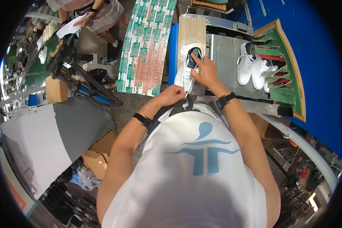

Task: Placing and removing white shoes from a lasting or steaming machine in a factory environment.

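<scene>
A white sneaker (pixel 181 77) with a dark green lining rests on a tan board in front of me, its heel pointing away and its toe toward me. My right hand (pixel 206 71) grips its right side at the collar, index finger reaching into the opening and thumb lower down by the laces. Close to the toe, my left hand (pixel 172 95) is closed in a pinch. What lies between its fingertips is too small to make out, though a thin lace runs down near them. More white sneakers (pixel 246 67) stand to the right on the grey conveyor surface.
A frame with ragged green strips (pixel 279 72) hangs over the conveyor (pixel 225 57) at the right. Left of the tan board (pixel 192 32) stands a green-and-white taped panel (pixel 146 45). At the far left another person's hand (pixel 81 22) holds a white shoe. Cardboard boxes (pixel 57 89) stand nearby.
</scene>
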`<state>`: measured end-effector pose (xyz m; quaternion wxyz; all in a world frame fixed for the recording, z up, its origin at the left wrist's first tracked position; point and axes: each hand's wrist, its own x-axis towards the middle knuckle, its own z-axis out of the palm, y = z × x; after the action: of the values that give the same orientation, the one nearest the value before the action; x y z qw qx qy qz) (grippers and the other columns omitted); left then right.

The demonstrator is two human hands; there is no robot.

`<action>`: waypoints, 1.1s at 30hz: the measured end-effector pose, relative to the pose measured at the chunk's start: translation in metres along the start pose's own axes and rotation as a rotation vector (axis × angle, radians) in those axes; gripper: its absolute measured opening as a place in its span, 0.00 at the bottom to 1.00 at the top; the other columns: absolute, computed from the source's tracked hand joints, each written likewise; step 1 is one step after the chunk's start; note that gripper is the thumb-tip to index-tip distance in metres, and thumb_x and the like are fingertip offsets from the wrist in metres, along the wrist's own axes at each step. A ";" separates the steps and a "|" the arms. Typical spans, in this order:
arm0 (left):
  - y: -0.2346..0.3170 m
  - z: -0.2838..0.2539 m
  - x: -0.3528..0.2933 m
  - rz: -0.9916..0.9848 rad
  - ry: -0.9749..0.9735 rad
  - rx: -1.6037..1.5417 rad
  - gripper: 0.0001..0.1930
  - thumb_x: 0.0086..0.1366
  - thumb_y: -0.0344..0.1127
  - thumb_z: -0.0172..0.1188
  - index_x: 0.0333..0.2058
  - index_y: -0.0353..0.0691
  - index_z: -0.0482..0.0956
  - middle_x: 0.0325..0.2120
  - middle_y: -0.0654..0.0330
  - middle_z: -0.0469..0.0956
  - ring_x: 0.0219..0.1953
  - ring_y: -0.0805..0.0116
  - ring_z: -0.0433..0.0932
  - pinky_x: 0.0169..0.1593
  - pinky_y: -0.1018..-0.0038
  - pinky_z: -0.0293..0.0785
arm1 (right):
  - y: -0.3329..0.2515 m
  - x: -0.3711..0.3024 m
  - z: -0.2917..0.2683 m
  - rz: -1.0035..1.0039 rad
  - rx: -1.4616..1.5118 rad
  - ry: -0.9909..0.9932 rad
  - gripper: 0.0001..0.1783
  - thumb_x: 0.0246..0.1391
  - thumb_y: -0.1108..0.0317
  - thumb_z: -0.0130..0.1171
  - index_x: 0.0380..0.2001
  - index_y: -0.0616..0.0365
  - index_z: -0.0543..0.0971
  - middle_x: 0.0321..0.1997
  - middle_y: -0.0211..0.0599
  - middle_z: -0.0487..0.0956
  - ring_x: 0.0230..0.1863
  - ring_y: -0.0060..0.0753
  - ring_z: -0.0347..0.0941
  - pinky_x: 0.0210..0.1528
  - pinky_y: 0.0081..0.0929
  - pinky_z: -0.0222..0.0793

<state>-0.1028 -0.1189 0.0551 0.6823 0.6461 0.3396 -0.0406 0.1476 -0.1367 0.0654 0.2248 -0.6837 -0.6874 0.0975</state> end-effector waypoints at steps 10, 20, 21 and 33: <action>-0.015 -0.015 0.047 0.140 0.398 0.398 0.54 0.49 0.55 0.83 0.66 0.26 0.67 0.60 0.34 0.76 0.63 0.42 0.77 0.61 0.57 0.78 | 0.009 -0.063 -0.032 0.500 0.567 -0.161 0.42 0.56 0.61 0.69 0.72 0.64 0.71 0.51 0.43 0.84 0.52 0.41 0.82 0.59 0.34 0.75; -0.005 0.007 0.072 -0.222 0.486 0.292 0.53 0.52 0.49 0.81 0.67 0.19 0.64 0.59 0.29 0.76 0.63 0.39 0.78 0.65 0.58 0.75 | 0.021 -0.077 -0.046 0.369 0.686 -0.235 0.45 0.52 0.59 0.71 0.71 0.66 0.70 0.49 0.47 0.83 0.52 0.48 0.81 0.57 0.36 0.75; -0.015 0.002 0.075 -0.131 0.560 0.296 0.52 0.53 0.46 0.80 0.67 0.19 0.63 0.60 0.29 0.75 0.63 0.39 0.77 0.66 0.57 0.75 | 0.020 -0.078 -0.048 0.331 0.670 -0.248 0.45 0.52 0.58 0.71 0.71 0.66 0.70 0.48 0.47 0.82 0.51 0.49 0.81 0.57 0.36 0.75; 0.077 -0.040 0.126 0.388 0.378 0.554 0.36 0.56 0.39 0.81 0.63 0.40 0.80 0.73 0.38 0.65 0.70 0.43 0.71 0.68 0.61 0.73 | 0.025 -0.067 -0.062 0.007 0.270 -0.198 0.44 0.48 0.55 0.67 0.66 0.70 0.73 0.46 0.58 0.82 0.49 0.59 0.79 0.53 0.49 0.73</action>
<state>0.0155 -0.0221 0.0583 0.4023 0.8543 0.3069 0.1187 0.1950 -0.2126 0.0972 0.2454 -0.6369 -0.6843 0.2565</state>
